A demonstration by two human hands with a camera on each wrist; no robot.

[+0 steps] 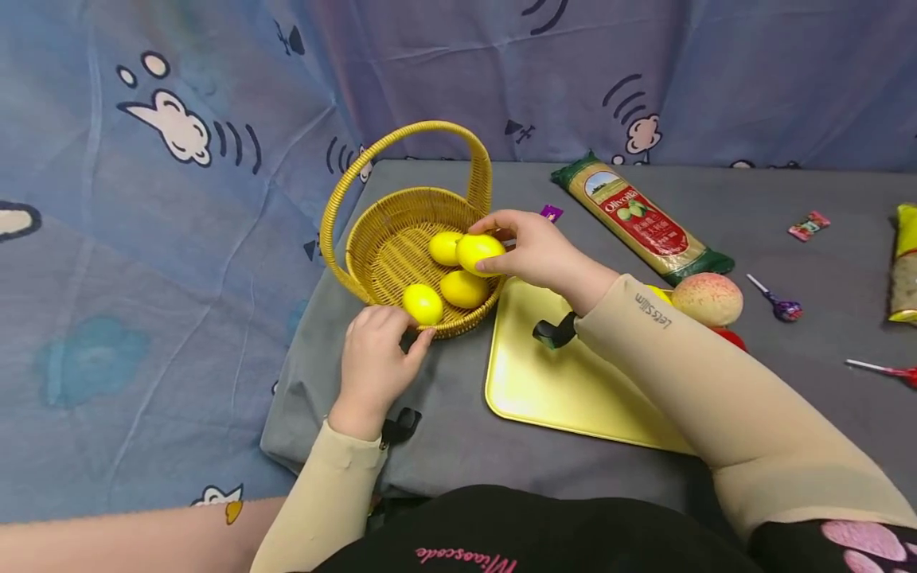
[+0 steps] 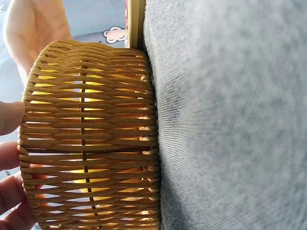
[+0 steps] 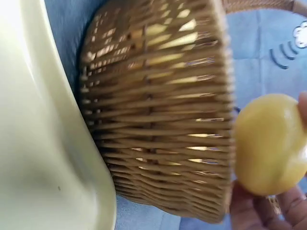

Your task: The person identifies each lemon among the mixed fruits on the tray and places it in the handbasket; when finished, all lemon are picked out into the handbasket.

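A yellow wicker basket (image 1: 382, 215) with a tall arched handle stands on the grey cloth. Inside it lie three lemons, one near the front rim (image 1: 423, 304), one to its right (image 1: 464, 290) and one farther back (image 1: 444, 248). My right hand (image 1: 533, 251) holds another lemon (image 1: 480, 253) between thumb and fingers over the basket's right side. In the right wrist view this lemon (image 3: 269, 143) shows just beyond the rim. With its fingertips at the front rim, my left hand (image 1: 376, 358) grips the basket, whose woven wall (image 2: 91, 139) fills much of the left wrist view.
Right of the basket lies a yellow tray (image 1: 544, 398), partly under my right forearm. A peach (image 1: 708, 299) sits at its far right. Beyond are a spaghetti packet (image 1: 645, 219), a purple lollipop (image 1: 784, 307), a red lollipop (image 1: 891, 371) and a small wrapped candy (image 1: 809, 226).
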